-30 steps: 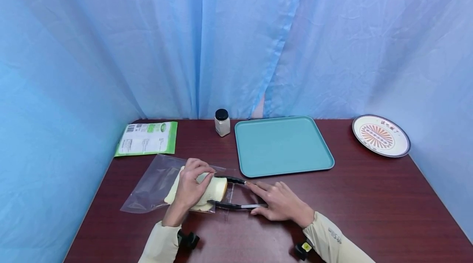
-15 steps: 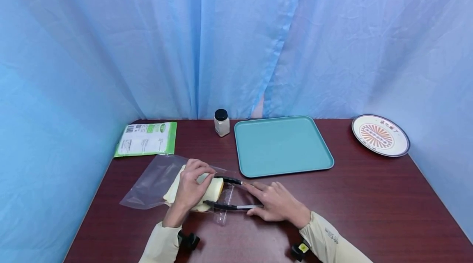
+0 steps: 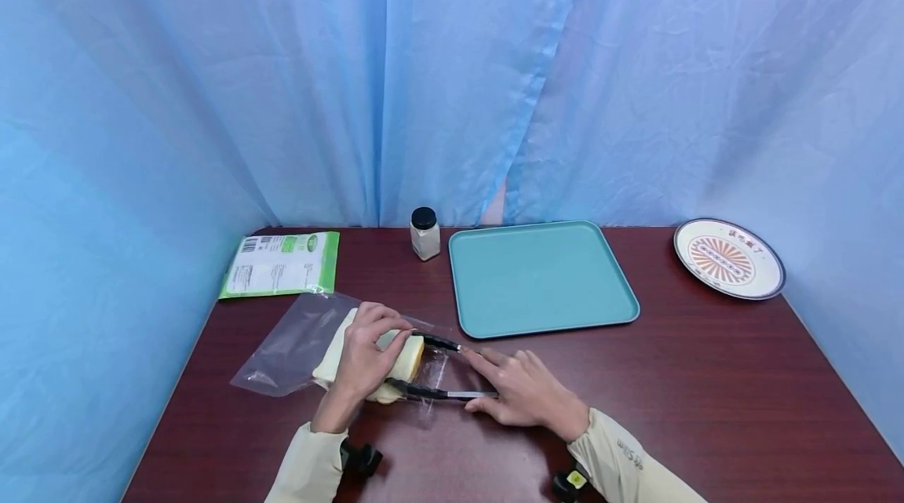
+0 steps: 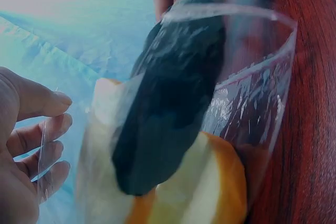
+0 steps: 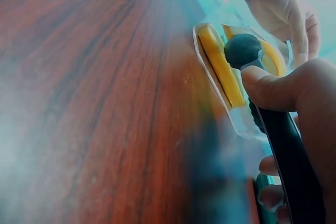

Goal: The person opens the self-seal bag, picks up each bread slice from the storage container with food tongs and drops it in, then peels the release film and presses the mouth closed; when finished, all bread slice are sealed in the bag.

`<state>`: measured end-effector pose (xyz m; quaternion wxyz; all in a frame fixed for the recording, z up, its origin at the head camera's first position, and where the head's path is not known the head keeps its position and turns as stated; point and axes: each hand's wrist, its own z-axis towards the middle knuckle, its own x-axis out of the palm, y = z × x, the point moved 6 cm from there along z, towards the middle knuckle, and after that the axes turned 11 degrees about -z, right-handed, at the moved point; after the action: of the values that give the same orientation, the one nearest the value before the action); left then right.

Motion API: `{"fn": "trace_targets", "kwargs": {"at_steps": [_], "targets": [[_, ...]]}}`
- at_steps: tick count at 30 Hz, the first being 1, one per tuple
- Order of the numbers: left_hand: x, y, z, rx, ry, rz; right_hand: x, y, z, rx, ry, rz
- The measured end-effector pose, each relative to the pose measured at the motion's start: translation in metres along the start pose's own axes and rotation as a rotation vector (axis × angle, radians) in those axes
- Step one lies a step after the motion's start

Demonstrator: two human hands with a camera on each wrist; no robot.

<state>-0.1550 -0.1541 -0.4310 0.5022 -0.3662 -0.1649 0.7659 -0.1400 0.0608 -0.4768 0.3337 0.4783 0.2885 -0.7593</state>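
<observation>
A clear plastic bag (image 3: 282, 358) lies on the table with white, yellow-crusted bread slices (image 3: 408, 358) inside. My left hand (image 3: 367, 354) pinches the far edge of the bag's mouth between thumb and fingers. With its thumb along one arm and fingers along the other, my right hand (image 3: 526, 389) holds black-tipped tongs (image 3: 427, 391). The spread tongs reach in at the mouth, one arm on each side of the bread. In the left wrist view a dark tong head (image 4: 168, 114) overlaps the slices (image 4: 202, 187). Part of the bread is hidden under my left hand.
Behind the bag lies a green and white packet (image 3: 282, 266). A black-lidded jar (image 3: 425, 236) stands at the back, left of a teal tray (image 3: 540, 279). A patterned plate (image 3: 763, 260) sits at the far right, and blue curtains (image 3: 452, 79) surround the table (image 3: 720, 393).
My right hand and the tongs have moved slightly left, farther over the bread. My left hand keeps its place, and the bread has shifted a little left.
</observation>
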Motion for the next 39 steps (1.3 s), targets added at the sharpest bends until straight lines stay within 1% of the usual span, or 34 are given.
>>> {"fn": "trace_targets", "kwargs": {"at_steps": [4, 11, 15, 21, 23, 28, 34, 39], "targets": [[0.000, 0.000, 0.000, 0.001, -0.003, -0.008, -0.001, 0.002, 0.003, 0.017, -0.034, -0.004], [0.000, 0.000, 0.000, 0.013, -0.014, -0.015, 0.000, 0.005, 0.005, 0.018, -0.040, -0.042], [0.000, 0.000, 0.001, 0.020, -0.018, -0.021, 0.000, 0.007, 0.006, 0.029, -0.017, -0.045], [0.000, -0.001, 0.001, 0.028, -0.016, -0.008, -0.002, 0.011, 0.008, 0.062, 0.028, 0.006], [0.000, -0.002, 0.000, 0.033, -0.015, -0.005, -0.003, 0.013, 0.009, 0.067, 0.035, 0.006], [0.000, -0.002, -0.001, 0.039, -0.017, -0.010, -0.003, 0.017, 0.009, 0.076, 0.053, -0.021], [-0.001, -0.002, 0.000, 0.040, -0.026, -0.016, -0.004, 0.021, 0.010, 0.077, 0.076, -0.082], [-0.001, -0.001, 0.000, 0.033, -0.025, -0.010, -0.005, 0.025, 0.011, 0.076, 0.077, -0.109]]}}
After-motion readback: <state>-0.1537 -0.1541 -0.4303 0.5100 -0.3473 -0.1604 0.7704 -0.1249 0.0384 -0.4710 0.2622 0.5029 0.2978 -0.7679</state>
